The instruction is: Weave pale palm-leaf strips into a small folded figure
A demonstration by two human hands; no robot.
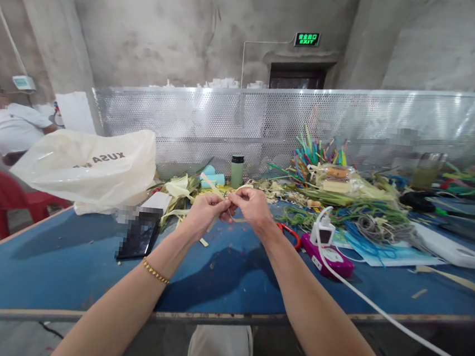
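Observation:
My left hand (205,208) and my right hand (250,203) meet above the blue table (65,262), both closed in a pinch on a pale leaf strip (224,200) held between them. A thin end of the strip hangs down below my fingers toward the table. A gold bracelet (155,272) sits on my left wrist. Behind my hands lie more pale and green leaf strips (181,189).
A black phone (139,236) lies left of my hands, a white plastic bag (91,167) behind it. A green flask (237,171) stands at the back. A magenta power strip (328,257) with white cable, red scissors (291,233), and piled strips sit right. A person sits far left.

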